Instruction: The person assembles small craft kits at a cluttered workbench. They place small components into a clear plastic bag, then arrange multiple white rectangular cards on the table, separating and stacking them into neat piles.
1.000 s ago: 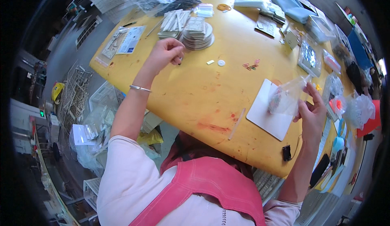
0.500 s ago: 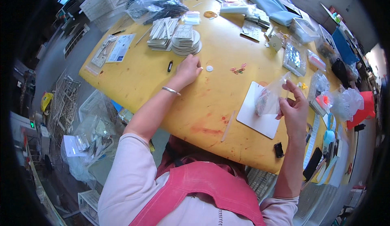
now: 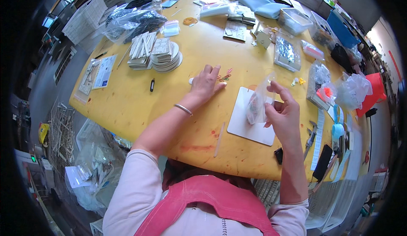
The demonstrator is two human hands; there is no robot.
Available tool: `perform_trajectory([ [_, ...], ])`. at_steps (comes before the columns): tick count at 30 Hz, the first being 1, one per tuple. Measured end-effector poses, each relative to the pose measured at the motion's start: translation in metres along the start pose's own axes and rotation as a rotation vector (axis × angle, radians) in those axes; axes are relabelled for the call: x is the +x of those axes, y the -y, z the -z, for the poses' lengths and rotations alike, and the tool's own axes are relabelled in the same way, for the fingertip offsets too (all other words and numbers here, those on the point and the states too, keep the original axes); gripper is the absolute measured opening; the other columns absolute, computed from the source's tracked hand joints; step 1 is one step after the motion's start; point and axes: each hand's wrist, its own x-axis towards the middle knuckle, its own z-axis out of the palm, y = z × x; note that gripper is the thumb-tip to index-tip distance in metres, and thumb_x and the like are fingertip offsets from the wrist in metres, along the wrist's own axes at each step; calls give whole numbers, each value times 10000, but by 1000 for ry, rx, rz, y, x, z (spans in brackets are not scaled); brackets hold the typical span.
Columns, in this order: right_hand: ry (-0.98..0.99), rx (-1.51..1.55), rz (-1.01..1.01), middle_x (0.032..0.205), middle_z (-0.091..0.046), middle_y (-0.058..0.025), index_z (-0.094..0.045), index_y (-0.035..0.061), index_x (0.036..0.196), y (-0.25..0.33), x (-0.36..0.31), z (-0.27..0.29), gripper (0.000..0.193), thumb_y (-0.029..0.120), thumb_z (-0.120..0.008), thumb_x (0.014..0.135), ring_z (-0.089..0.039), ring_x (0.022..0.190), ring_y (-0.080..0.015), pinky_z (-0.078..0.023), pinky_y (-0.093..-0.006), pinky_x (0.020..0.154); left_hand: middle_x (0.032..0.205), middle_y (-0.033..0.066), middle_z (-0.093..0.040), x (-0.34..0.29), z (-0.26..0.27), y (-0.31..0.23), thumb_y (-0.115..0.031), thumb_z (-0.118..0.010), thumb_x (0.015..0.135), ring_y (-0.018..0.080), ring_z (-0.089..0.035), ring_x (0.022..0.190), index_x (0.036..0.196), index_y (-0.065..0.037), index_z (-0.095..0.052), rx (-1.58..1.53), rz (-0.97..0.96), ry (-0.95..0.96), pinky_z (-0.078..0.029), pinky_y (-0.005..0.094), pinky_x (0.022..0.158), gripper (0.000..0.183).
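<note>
My left hand (image 3: 205, 83) reaches over the middle of the yellow table, its thumb and fingers apart and nothing visible in them. Right by its fingertips lies a small group of coloured paper clips (image 3: 224, 77), partly covered by the hand. A small white disc (image 3: 191, 81) peeks out on the hand's other side. My right hand (image 3: 283, 113) pinches the edge of a clear plastic bag (image 3: 255, 104) between thumb and fingers. Small coloured pieces show through the bag, too blurred to name. Beneath the bag is a white square board (image 3: 241, 125).
Stacks of pale flat pieces (image 3: 165, 58) stand at the far left, near a black marker-like stick (image 3: 152, 84). Filled plastic bags (image 3: 287, 54) and tubs line the right. A caliper (image 3: 310, 139), a black phone (image 3: 323, 163) and blue tape (image 3: 338, 131) lie at the right edge.
My left hand has moved right, from beside the white disc to the paper clips, its fingers spreading. My right hand still holds the bag above the board. The whole view has shifted.
</note>
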Motion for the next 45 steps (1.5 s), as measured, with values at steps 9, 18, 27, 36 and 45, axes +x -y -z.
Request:
perform_trajectory([
  [9, 32, 2, 55, 1275, -597, -113, -517, -60, 1438, -11, 7, -8, 557, -76, -607, 888, -558, 647, -49, -477, -230, 525, 1005, 157, -661, 64, -40, 1, -382, -675, 959, 390, -707, 787, 1062, -111, -577, 83, -207, 66, -575, 509, 651, 306],
  [18, 17, -59, 111, 1236, -604, -162, -540, -85, 1400, -11, 4, -11, 553, -52, -636, 856, -589, 691, -136, -509, -286, 644, 729, 156, -697, 60, -60, 7, -286, -649, 982, 362, -710, 684, 831, -66, -609, 88, -282, -6, -578, 457, 609, 270],
  [27, 22, -61, 91, 1246, -602, -192, -538, -102, 1389, -8, 9, -17, 549, -48, -626, 850, -614, 692, -168, -534, -308, 674, 641, 163, -615, 71, -29, 12, -265, -639, 1008, 238, -638, 601, 784, -7, -625, -195, -10, -48, -510, 399, 574, 342],
  [36, 28, -225, 157, 1158, -609, -259, -574, -85, 1288, -16, 29, -49, 516, 17, -635, 786, -636, 917, -366, -528, -436, 863, 592, 156, -576, 29, 96, -94, -282, -661, 1001, 271, -529, 513, 748, -16, -631, -645, -23, -118, -444, 411, 540, 368],
  [45, -18, -274, 181, 1098, -601, -275, -595, -82, 1187, -23, 29, -50, 436, 27, -644, 769, -596, 1055, -448, -497, -475, 929, 615, 143, -629, 15, 116, -100, -295, -637, 1025, 295, -641, 578, 840, -20, -716, -258, -143, 11, -496, 397, 569, 340],
])
